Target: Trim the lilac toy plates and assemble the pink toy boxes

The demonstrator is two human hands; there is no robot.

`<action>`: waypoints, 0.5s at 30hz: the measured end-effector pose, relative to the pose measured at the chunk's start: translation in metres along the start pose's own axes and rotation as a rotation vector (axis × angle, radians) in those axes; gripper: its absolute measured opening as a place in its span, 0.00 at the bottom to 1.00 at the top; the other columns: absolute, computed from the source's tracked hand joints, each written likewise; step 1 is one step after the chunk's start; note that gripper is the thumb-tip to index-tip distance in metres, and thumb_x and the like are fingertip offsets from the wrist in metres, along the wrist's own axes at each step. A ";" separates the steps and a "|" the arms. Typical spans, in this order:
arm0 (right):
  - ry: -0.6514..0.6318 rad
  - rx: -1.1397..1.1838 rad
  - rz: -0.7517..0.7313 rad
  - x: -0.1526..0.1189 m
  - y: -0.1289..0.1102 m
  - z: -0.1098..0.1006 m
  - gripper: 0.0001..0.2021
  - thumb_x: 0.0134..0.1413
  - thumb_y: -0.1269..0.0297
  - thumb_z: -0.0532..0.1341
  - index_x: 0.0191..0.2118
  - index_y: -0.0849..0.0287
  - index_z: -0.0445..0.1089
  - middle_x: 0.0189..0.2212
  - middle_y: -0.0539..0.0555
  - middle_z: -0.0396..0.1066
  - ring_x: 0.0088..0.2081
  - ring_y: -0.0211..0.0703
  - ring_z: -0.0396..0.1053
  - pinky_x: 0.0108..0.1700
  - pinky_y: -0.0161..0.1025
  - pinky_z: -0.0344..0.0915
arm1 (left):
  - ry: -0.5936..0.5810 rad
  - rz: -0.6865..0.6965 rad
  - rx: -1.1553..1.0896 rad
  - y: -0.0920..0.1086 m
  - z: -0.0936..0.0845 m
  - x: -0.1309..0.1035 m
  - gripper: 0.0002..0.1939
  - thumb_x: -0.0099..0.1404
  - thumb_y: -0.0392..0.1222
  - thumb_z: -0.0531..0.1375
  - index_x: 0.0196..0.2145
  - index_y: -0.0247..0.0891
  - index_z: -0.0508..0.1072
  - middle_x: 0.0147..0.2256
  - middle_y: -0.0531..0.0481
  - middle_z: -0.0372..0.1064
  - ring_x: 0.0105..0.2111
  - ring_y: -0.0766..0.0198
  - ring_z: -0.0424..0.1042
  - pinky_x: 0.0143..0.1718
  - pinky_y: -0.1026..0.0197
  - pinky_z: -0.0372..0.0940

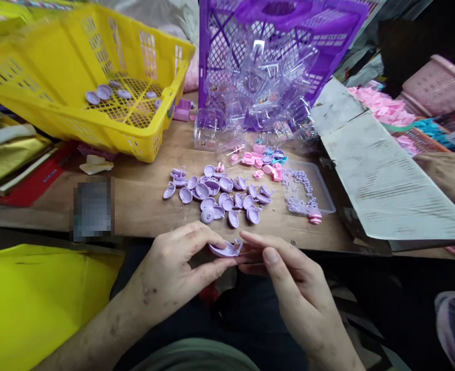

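1. Left hand pinches a purple dish-shaped piece between thumb and fingers, by the near edge of the table; the right hand extends relaxed fingers beside its thin hook, contact unclear.
2. It looks like light, stiff, smooth plastic, probably slightly slippery; the rim seems the surest hold, while the hook could snap.
3. Similar purple pieces lie scattered beyond, left of a clear tray holding small purple parts.
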State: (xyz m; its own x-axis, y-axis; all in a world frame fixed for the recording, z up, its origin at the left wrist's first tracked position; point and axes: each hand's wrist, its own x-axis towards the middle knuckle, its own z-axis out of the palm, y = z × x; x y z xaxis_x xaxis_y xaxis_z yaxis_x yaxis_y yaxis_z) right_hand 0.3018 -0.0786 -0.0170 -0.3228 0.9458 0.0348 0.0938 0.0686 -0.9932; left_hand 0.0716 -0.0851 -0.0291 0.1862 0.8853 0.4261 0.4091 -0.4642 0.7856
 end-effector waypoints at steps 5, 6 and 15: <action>-0.013 -0.088 -0.146 0.010 0.000 0.005 0.13 0.78 0.61 0.64 0.60 0.46 0.82 0.51 0.55 0.83 0.49 0.45 0.84 0.54 0.39 0.82 | 0.039 0.007 0.098 -0.002 0.000 0.007 0.10 0.70 0.31 0.67 0.46 0.44 0.79 0.39 0.56 0.80 0.39 0.67 0.82 0.42 0.67 0.76; -0.024 -0.123 -0.193 0.013 0.001 0.001 0.14 0.77 0.62 0.64 0.60 0.47 0.82 0.52 0.56 0.82 0.50 0.45 0.83 0.54 0.40 0.82 | 0.053 0.030 0.138 -0.007 -0.002 0.008 0.09 0.72 0.33 0.66 0.46 0.45 0.78 0.39 0.55 0.81 0.39 0.65 0.82 0.42 0.66 0.77; 0.436 -0.771 -0.102 0.124 0.028 -0.158 0.19 0.65 0.55 0.63 0.54 0.60 0.83 0.47 0.62 0.84 0.46 0.53 0.84 0.52 0.49 0.80 | 0.120 0.195 0.504 -0.114 -0.019 0.072 0.10 0.74 0.40 0.59 0.47 0.50 0.79 0.45 0.43 0.82 0.45 0.43 0.83 0.46 0.36 0.82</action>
State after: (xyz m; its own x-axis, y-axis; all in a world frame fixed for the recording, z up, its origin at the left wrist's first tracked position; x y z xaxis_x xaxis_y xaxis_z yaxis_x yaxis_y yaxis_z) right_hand 0.4130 0.0912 -0.0234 0.0081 0.9494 0.3141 0.7426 0.2047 -0.6378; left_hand 0.0213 0.0307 -0.0791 0.2110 0.7610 0.6135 0.7597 -0.5226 0.3870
